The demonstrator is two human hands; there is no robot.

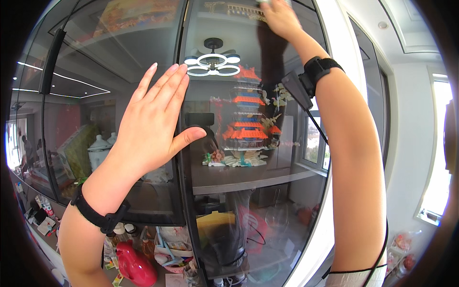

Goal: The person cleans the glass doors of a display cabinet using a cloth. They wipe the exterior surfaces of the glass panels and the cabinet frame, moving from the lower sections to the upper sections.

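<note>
My left hand [154, 122] is spread flat at the dark frame [181, 107] of a glass cabinet door, its thumb reaching over the right pane. Nothing is in it. Up at the top edge, my right hand [281, 18] lies against the right glass door [222, 89], with a bit of pale cloth [263, 1] showing under the fingers. The fingertips and most of that cloth are cut off. Behind the right pane stands a pagoda model [247, 118] with orange roofs on a shelf [251, 183]. Both wrists wear black straps.
Below the left doors, a counter holds a red glossy figurine [134, 263], several bottles and a basket [174, 256] of small items. White lidded jars [99, 147] sit behind the left glass. A ceiling lamp [213, 64] reflects in the pane. At right are a white wall edge and a window [435, 150].
</note>
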